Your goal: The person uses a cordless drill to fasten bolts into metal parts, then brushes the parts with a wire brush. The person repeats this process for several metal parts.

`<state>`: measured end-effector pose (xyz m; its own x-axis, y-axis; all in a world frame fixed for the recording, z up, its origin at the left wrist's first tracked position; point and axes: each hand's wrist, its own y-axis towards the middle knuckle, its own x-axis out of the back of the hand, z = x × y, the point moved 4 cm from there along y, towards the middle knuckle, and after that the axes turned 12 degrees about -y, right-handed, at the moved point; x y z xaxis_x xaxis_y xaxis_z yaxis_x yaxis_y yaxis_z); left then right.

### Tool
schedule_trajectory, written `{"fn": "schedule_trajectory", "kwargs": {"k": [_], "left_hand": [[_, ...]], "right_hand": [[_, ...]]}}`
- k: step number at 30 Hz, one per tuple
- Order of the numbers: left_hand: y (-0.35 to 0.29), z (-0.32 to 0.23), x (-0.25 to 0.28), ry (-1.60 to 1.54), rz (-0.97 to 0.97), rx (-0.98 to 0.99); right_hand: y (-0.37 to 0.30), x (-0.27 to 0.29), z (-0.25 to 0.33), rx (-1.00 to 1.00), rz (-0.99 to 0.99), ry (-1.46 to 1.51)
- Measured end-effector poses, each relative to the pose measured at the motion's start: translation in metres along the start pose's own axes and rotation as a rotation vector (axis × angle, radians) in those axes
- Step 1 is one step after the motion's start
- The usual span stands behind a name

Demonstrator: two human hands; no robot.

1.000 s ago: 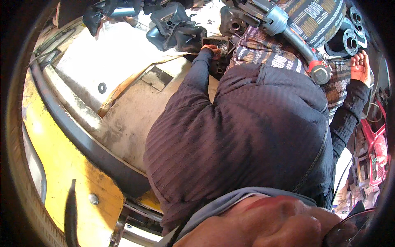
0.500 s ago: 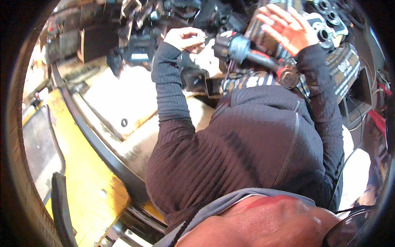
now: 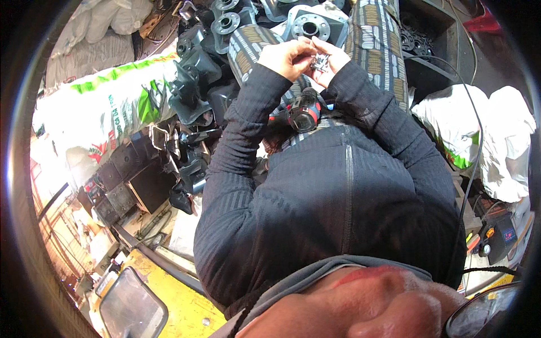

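My right hand (image 3: 338, 57) is cupped and holds a small heap of silvery metal pieces (image 3: 320, 63) that look like screws. My left hand (image 3: 288, 59) meets it from the side, fingertips pinched together at the heap. Whatever lies between those fingertips is too small to make out. Below both hands a black and red cordless power tool (image 3: 305, 111) rests on my lap, touched by neither hand. Patterned striped trousers (image 3: 376, 48) cover my legs. Just beyond the hands sits a grey metal housing (image 3: 316, 28) with a round drilled flange.
More dark metal housings (image 3: 194, 84) are piled to the left, beside a large white and green sack (image 3: 112, 110). At right stand a dark bin (image 3: 431, 42) of metal parts and white bags (image 3: 479, 132); a cable (image 3: 478, 115) hangs there. Yellow machinery (image 3: 180, 298) is at lower left.
The view has swung toward the right. My hands, apart before with the right palm spread, have come together, and the right now cups the metal pieces. The power tool's head points differently.
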<state>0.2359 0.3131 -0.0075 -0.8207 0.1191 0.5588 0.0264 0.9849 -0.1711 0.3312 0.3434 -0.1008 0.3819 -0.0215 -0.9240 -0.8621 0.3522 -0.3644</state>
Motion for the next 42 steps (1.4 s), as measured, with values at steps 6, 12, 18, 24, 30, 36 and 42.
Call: {"fn": "schedule_trajectory", "kwargs": {"k": [6, 12, 18, 24, 30, 36, 42], "left_hand": [[0.011, 0.012, -0.018, -0.017, -0.049, -0.059], [0.009, 0.029, -0.022, 0.034, -0.019, -0.046], [0.009, 0.026, -0.028, 0.143, -0.006, -0.16], [0.013, 0.023, -0.034, 0.325, 0.026, -0.069], [0.022, 0.02, -0.035, 0.33, 0.055, -0.098], [0.025, 0.029, -0.024, 0.216, 0.137, -0.019], [0.063, 0.074, 0.01, 0.113, 0.039, 0.107]], "right_hand": [[0.008, 0.026, -0.001, -0.045, -0.027, 0.053], [0.018, 0.03, -0.01, -0.059, 0.034, 0.107], [0.014, 0.047, -0.021, -0.13, -0.003, 0.249], [0.019, 0.056, -0.024, -0.177, -0.178, 0.187], [0.017, 0.052, -0.018, -0.176, -0.055, 0.171], [0.019, 0.056, -0.013, -0.165, -0.157, 0.06], [0.016, 0.079, -0.005, -0.045, -0.451, -0.185]]}}
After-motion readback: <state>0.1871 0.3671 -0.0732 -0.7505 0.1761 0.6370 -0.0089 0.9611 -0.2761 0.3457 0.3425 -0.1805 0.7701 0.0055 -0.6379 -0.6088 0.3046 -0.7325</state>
